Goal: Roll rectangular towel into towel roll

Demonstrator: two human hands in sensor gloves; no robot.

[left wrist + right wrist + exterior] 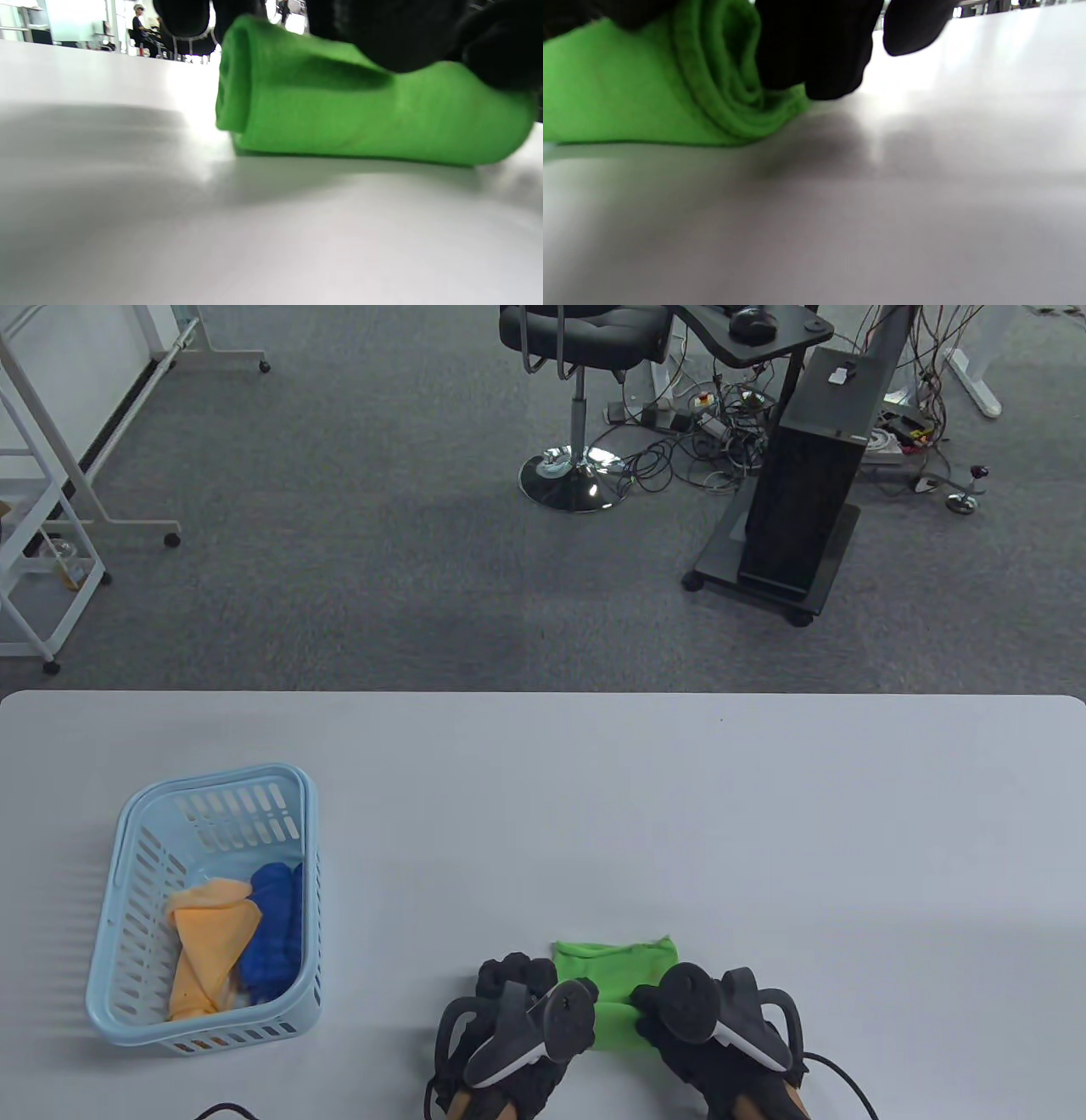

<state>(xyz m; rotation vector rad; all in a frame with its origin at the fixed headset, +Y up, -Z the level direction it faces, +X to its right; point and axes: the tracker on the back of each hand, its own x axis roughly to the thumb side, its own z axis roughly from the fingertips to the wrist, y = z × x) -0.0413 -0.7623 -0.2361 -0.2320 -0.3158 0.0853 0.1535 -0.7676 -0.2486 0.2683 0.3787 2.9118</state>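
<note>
White table at the near edge: both hands, left and right, curl over the half-rolled green towel lying between them. Further left, a blue basket holds orange and blue cloths.

Table: pale grey-white top, rounded far corners, smooth and slightly glossy; the wrist views show soft reflections and shadows on it.

Lying directly on it:
- Green towel, near the front edge, about mid-width. Partly rolled; a flat strip extends away from the person. Left wrist view shows the roll's left end resting on the surface; right wrist view shows the layered right end touching it too.
- Light blue slotted basket, well apart to the left, long side running front to back.

Grey carpet floor lies beyond the table's far edge.
</note>
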